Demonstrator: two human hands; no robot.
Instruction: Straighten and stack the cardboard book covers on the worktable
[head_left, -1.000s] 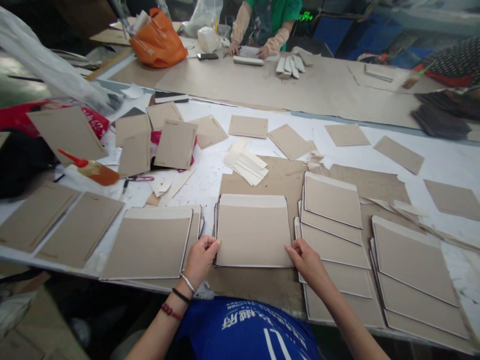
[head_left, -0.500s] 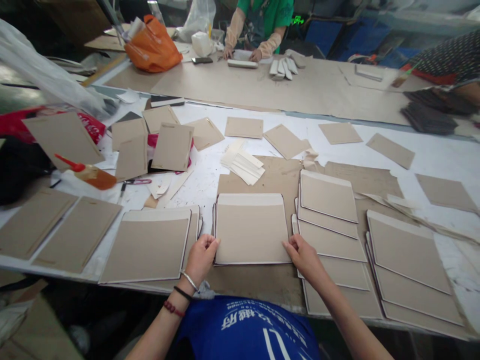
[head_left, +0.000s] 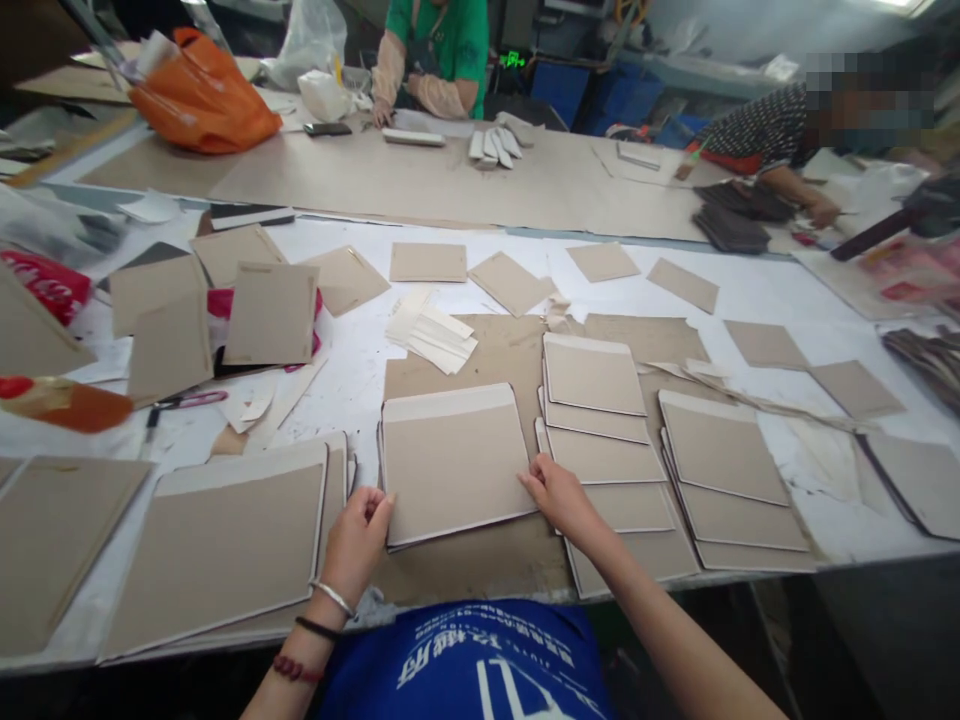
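A beige cardboard-like panel point(head_left: 454, 465) with a pale strip along its far edge lies on top of a small stack in front of me. My left hand point(head_left: 358, 530) is closed, its thumb and fingers pinching the panel's near-left edge. On the opposite side my right hand point(head_left: 556, 497) pinches the right edge, fingers curled. Whether they grip only the top panel or several cannot be told. To the left lies another stack of similar panels point(head_left: 232, 540). Right of my right hand, overlapping panels point(head_left: 592, 375) are fanned in a column, with a second fanned column point(head_left: 724, 445) beyond.
Loose boards point(head_left: 427, 262) are scattered across the white table surface. Pale strips point(head_left: 431, 335) lie behind the middle stack. A glue-coloured bottle point(head_left: 71, 403) and an orange bag point(head_left: 202, 95) are on the left. Two people, one in a green shirt point(head_left: 465, 50), work across the far table.
The view has swung to the right, so everything appears farther left and more of the right side shows. Both hands stay at the panel's edges, and the panel looks slightly tilted in view.
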